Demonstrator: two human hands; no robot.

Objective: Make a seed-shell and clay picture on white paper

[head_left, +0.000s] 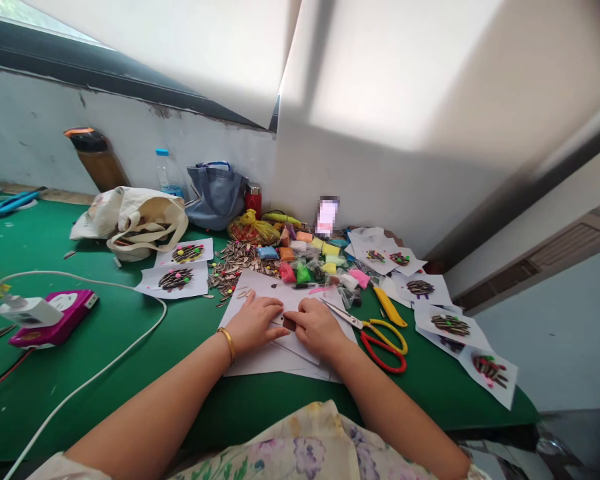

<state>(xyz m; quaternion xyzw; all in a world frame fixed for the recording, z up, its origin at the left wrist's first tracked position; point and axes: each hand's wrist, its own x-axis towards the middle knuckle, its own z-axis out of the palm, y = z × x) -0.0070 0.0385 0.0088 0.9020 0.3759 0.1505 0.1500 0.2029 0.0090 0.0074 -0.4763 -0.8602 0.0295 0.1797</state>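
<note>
**Handwork at a green table [105,320]**

Tabletop: smooth, evenly coloured, set against a scuffed pale wall.

Forearms, 2, bare: the left forearm [155,400] slants inward from the lower left, the right forearm [390,407] from the lower right. They converge at the centre, wrists low.

White sheets [260,360]: thin, flat, loosely stacked, edges out of line, under both hands.

Cream cloth bag [130,213]: soft, slumped, with looped straps, at the left rear. Beside it, a blue fabric bag [217,193], smaller, upright, with handles.

Packets [287,254]: a cluster in many colours, some in clear crinkled plastic, behind the sheets.

Heap of striped seeds [237,260]: narrow, pointed, loose, with small coloured balls among them.

Decorated papers: 2 overlap at the left [200,283], more at the right [503,393]; each bears an oval of dark striped pieces.

Scissors [363,325], 1 pair: metal blades, 1 yellow and 1 red handle loop, just beside the right hand [320,327].

Left hand [255,323]: palm down on the paper, fingers slightly spread, thumb toward the centre. Right hand: index finger extended onto the brown piece, other fingers curled; whether they enclose anything cannot be told. The hands are nearly together.

Bracelet [229,343]: gold-coloured band, left wrist.

Brown piece [289,326], 1: small, flat, on the top sheet between the hands.
</note>
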